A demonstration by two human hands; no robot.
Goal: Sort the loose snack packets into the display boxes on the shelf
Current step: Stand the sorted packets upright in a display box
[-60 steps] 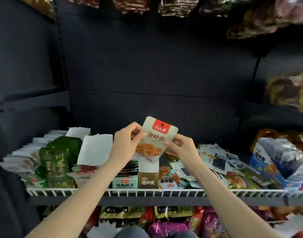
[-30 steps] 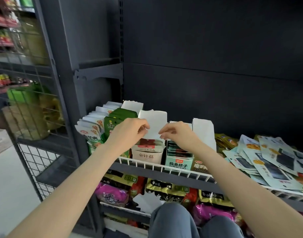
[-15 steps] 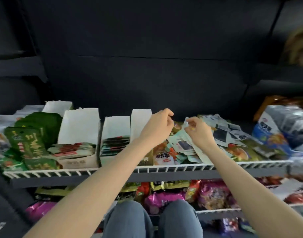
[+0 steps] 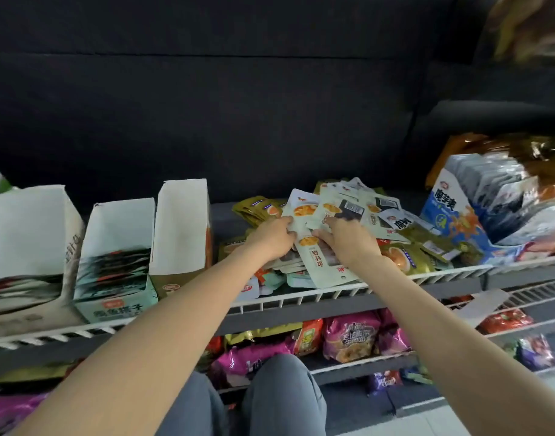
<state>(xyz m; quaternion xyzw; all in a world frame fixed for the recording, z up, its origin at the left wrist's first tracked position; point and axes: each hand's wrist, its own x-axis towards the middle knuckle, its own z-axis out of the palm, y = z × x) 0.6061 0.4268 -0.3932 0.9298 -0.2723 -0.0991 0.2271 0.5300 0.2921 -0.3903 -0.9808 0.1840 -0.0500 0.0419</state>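
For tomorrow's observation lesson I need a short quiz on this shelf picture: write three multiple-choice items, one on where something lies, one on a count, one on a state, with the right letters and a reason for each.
1. Where does the pile of loose packets lie on the wire shelf?
A. Left of all the boxes
B. Between the white open boxes and the blue display box
C. On the floor

2. How many white open-topped boxes stand side by side at the shelf's left?
A. One
B. Three
C. Six

3. What are the two hands doing?
A. Hanging idle at the sides
B. Both working in the loose packets
C. Lifting a box off the shelf

Answers: 1 B, the pile sits right of the tall white box and left of the blue display box. 2 B, three flaps stand in a row there. 3 B, left hand and right hand both lie on the pile, fingers among packets.
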